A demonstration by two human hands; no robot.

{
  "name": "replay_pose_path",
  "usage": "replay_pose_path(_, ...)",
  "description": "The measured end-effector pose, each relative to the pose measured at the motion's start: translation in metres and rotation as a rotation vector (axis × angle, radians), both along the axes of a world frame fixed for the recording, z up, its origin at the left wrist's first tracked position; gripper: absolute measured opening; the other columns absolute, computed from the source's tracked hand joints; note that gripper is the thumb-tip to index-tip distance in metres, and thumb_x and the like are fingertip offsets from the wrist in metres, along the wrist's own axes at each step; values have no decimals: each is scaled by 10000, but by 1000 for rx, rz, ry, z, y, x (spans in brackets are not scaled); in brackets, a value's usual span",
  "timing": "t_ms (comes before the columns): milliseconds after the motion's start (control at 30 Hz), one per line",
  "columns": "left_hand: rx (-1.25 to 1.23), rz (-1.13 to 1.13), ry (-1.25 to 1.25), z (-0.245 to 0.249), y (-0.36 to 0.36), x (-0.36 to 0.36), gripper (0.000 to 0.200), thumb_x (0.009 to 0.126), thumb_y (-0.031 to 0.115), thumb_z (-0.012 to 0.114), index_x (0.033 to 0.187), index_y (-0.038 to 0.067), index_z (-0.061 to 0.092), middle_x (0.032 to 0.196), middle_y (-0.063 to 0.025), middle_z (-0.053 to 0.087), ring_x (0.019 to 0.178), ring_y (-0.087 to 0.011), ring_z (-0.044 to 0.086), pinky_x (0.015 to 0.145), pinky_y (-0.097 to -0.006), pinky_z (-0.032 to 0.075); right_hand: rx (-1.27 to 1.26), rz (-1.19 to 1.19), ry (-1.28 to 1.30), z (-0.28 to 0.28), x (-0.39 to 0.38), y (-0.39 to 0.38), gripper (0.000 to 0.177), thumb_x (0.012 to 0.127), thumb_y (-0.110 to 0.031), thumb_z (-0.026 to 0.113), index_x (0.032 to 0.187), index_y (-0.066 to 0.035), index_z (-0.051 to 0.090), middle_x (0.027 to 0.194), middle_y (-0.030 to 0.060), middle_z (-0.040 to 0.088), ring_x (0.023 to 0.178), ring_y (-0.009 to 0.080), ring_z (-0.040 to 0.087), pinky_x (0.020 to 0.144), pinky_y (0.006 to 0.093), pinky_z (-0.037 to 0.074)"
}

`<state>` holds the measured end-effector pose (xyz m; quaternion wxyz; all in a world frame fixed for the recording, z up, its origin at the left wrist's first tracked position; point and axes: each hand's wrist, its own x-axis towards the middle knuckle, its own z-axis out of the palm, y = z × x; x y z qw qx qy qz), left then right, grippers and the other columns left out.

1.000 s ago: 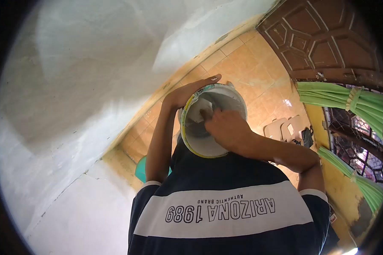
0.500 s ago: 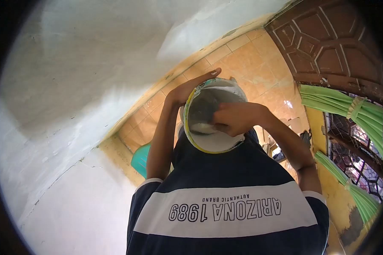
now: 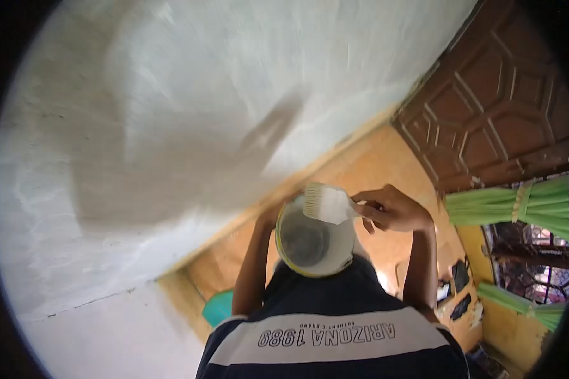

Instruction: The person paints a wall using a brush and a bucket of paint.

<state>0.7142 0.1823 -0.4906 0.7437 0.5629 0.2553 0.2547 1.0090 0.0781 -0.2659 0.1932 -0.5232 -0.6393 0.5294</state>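
Note:
A round paint bucket (image 3: 340,243) with a yellowish, paint-smeared rim is in front of my torso, its mouth facing up toward me. White paint coats its inner wall, and the bottom looks grey. My left hand (image 3: 273,216) holds the bucket from its far left side; its fingers are mostly hidden behind the bucket. Above the bucket's upper right rim is a wide paintbrush (image 3: 327,203), covered in white paint, with its bristles toward the left. My right hand (image 3: 391,210) is closed on the brush's handle, to the right of the bucket.
A whitish, patchy wall (image 3: 189,95) fills the upper left, with shadows across it. Orange floor tiles (image 3: 367,155) lie below. A brown panelled door (image 3: 487,88), green curtains (image 3: 512,208) and a barred window are at the right. A green plastic object (image 3: 218,307) stands at lower left.
My right hand has come up out of the bucket and moved right, bringing the paintbrush into sight. The bucket and my left hand sit lower in view.

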Motion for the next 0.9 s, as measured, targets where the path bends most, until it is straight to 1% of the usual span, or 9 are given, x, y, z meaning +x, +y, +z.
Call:
replay_pose_path(100, 114, -64, 5, -69, 20, -28, 646, 1100, 410, 576, 1619, 47, 448, 1632, -101, 486, 1489, -230, 457, 1277, -418, 324, 36, -254, 226, 2, 14, 4, 290, 1089, -170, 620, 1305, 7, 702, 701, 38, 709, 515, 66, 520, 512, 256, 439)
replay_pose_path(167, -244, 0, -28, -123, 30, -34, 635, 1112, 416, 567, 1619, 53, 447, 1664, -112, 444, 1514, -223, 430, 1277, -407, 327, 163, -314, 241, 9, 18, 13, 306, 1087, -153, 623, 1336, 9, 695, 718, 35, 710, 532, 60, 522, 516, 249, 438)
replay_pose_path(267, 23, -136, 79, -120, 25, -21, 701, 1101, 366, 594, 1670, 52, 335, 1752, -91, 295, 1608, -241, 279, 1323, -415, 217, 369, -443, 236, 27, 17, 37, 338, 1081, -126, 631, 1390, 1, 685, 738, 24, 709, 557, 48, 516, 529, 238, 430)
replay_pose_path(300, -41, 12, 118, -47, 17, -22, 612, 1091, 402, 619, 1595, 77, 493, 1628, -100, 494, 1471, -210, 484, 1239, -396, 384, 452, -517, 209, 33, 17, 45, 353, 1077, -115, 637, 1411, -10, 681, 741, 16, 707, 566, 44, 507, 538, 234, 424)
replay_pose_path(367, -236, 39, 336, -6, 23, -12, 632, 1093, 403, 606, 1622, 91, 455, 1673, -88, 443, 1512, -213, 436, 1248, -404, 371, 588, -535, 202, 61, 11, 65, 371, 1043, -71, 672, 1412, -36, 692, 748, 22, 709, 584, 45, 486, 553, 242, 418)
replay_pose_path(433, -83, 12, 245, -26, 23, -22, 634, 1096, 394, 597, 1632, 94, 437, 1683, -79, 427, 1522, -213, 421, 1258, -404, 361, 1005, -572, -66, 97, 5, 84, 400, 1008, -43, 701, 1408, -56, 700, 734, 47, 684, 585, 66, 476, 565, 266, 417)
replay_pose_path(633, 0, -74, 88, -50, 27, -36, 669, 1099, 359, 583, 1675, 112, 347, 1750, -52, 305, 1584, -221, 320, 1310, -405, 276, 1365, -658, -456, 202, 0, 129, 381, 984, -39, 712, 1361, -86, 736, 688, 117, 601, 582, 186, 536, 581, 333, 460)
replay_pose_path(733, 79, -100, 39, -61, 27, -43, 658, 1104, 334, 570, 1680, 118, 337, 1751, -48, 309, 1585, -222, 321, 1313, -421, 270, 1462, -554, -451, 213, -2, 169, 377, 997, -28, 698, 1370, -72, 727, 689, 124, 576, 564, 176, 467, 567, 372, 431)
replay_pose_path(900, 28, -80, 143, -60, 33, -40, 633, 1106, 340, 569, 1669, 132, 370, 1734, -48, 349, 1577, -215, 336, 1306, -424, 284, 1310, -545, -672, 211, -19, 175, 356, 994, -59, 679, 1346, -67, 732, 789, 188, 681, 675, 294, 651, 667, 443, 540)
